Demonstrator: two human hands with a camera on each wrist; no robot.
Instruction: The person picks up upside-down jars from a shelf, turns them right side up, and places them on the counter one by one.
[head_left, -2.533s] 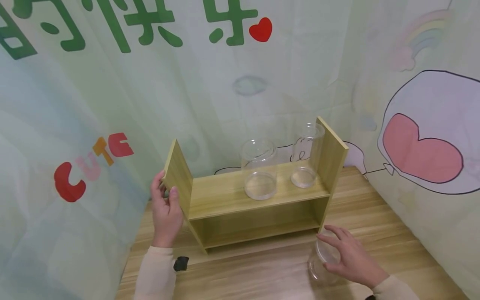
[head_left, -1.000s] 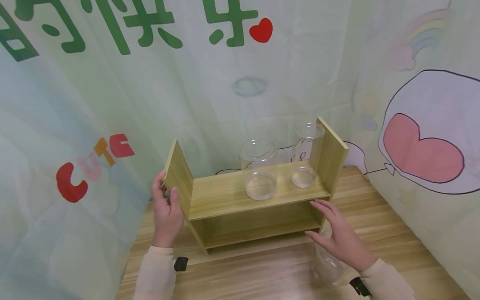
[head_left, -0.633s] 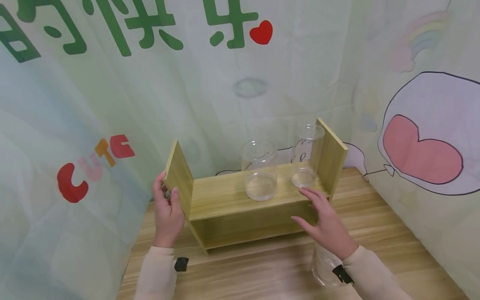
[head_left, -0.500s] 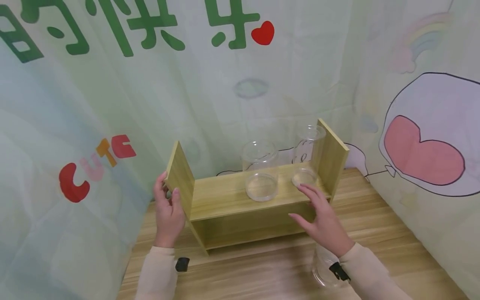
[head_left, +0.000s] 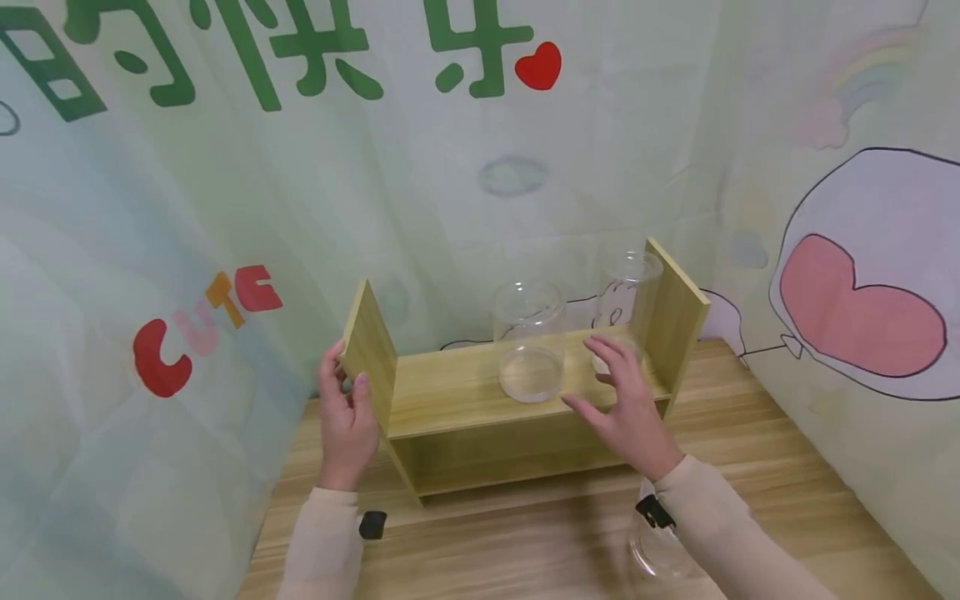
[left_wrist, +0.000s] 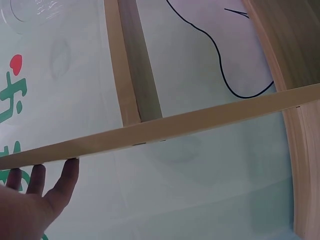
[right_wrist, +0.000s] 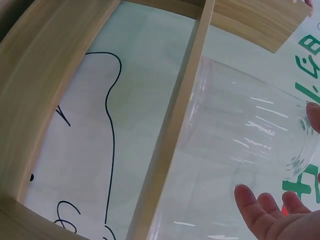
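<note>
A two-tier wooden shelf [head_left: 442, 392] stands on the table. My left hand [head_left: 348, 433] grips its left side panel [head_left: 367, 350], thumb on one side and fingers on the other; in the left wrist view the fingertips [left_wrist: 70, 167] touch the board. My right hand [head_left: 630, 417] is raised before the upper board, thumb and fingers spread apart with nothing held. Right behind its fingers stands a narrow clear jar [head_left: 633, 287], its base partly hidden. Left of that hand is a wider clear jar [head_left: 529, 350], upright on the same board and large in the right wrist view [right_wrist: 245, 120].
A third clear jar [head_left: 654, 550] sits on the wood-grain table [head_left: 510, 550], partly hidden under my right forearm. The right side panel [head_left: 678, 321] of the shelf rises beside the narrow jar. A printed cloth backdrop [head_left: 420, 208] encloses the back and sides.
My right hand has left the jar on the table and moved up and left to the upper board. My left hand keeps its grip on the panel. The head view has shifted slightly.
</note>
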